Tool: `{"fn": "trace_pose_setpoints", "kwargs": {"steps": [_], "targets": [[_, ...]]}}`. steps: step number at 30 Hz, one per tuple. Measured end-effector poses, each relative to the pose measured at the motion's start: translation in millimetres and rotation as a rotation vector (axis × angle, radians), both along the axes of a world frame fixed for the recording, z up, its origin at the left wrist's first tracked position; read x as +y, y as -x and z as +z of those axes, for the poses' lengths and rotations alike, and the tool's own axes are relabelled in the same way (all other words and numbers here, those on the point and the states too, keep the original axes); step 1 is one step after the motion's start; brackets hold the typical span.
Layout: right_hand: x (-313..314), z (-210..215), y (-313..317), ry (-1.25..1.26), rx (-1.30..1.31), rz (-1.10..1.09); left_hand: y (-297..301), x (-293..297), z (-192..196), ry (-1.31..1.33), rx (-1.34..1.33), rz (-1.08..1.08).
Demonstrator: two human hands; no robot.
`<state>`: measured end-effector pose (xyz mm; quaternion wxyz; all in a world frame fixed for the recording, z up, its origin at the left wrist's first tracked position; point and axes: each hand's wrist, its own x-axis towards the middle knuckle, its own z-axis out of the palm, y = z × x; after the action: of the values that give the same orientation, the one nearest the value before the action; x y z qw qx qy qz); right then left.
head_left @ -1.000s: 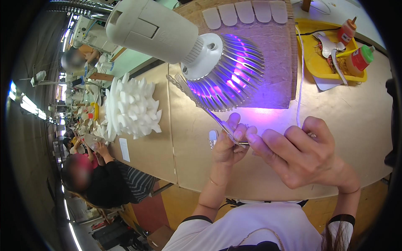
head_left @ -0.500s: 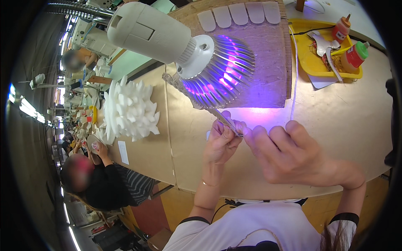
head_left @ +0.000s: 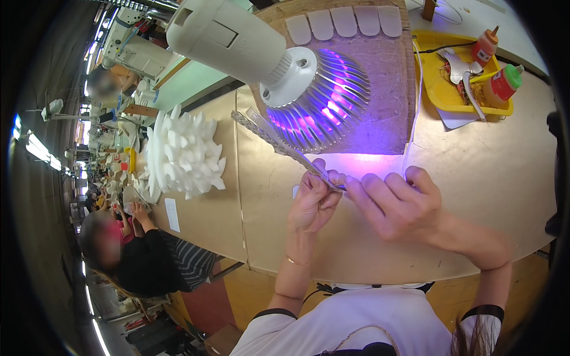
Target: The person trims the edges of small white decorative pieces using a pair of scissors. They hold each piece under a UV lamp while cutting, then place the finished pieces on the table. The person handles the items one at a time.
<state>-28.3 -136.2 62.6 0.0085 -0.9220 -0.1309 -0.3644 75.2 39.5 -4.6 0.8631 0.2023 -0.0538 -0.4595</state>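
Observation:
Just below the lamp, my left hand (head_left: pixel 313 199) pinches the near end of a long, thin, greyish-brown strip (head_left: pixel 270 137) with a rough, lacy-looking surface. The strip slants up and left, passing in front of the lamp. My right hand (head_left: pixel 395 202) has its fingers curled, and its thumb and forefinger meet at the strip's near end. Something small and dark shows between the two hands, too small to name. Over the work hangs a lamp with a white socket (head_left: pixel 228 38) and a silver finned bulb (head_left: pixel 323 104), casting purple light.
Several pale rounded pieces (head_left: pixel 345 21) lie along a wooden board (head_left: pixel 389 89). At right, a yellow tray (head_left: pixel 436 98) holds a red bottle (head_left: pixel 484 47) and a green-capped bottle (head_left: pixel 503 84). A white spiky foam-like block (head_left: pixel 185 154) stands at left, near a seated person (head_left: pixel 151 261).
My right hand has lifted slightly, still beside the left. The strip's far end has swung, showing more of its width. The view has shifted a little, and the person at left has moved.

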Motion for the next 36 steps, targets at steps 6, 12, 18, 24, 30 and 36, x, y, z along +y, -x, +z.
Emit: {"fn": "trace_pose_setpoints", "kwargs": {"steps": [6,12,18,24,30,36], "targets": [[24,-17,-3,-0.707,0.174,0.081,11,-7,-7,0.296,0.104,0.018],[34,-8,1,-1.448,0.326,0.233,9,-1,-12,0.344,0.022,-0.018],[24,-10,0,-1.160,0.443,0.210,12,-1,-4,0.083,-0.106,0.063],[22,-24,3,-1.010,0.206,-0.010,18,-4,19,-0.435,-0.303,0.263],[26,-30,3,-0.888,0.048,-0.033,37,-11,30,-0.465,-0.507,0.399],[27,-31,1,-1.082,0.128,0.014,50,-10,37,-0.515,-0.453,0.428]]}}
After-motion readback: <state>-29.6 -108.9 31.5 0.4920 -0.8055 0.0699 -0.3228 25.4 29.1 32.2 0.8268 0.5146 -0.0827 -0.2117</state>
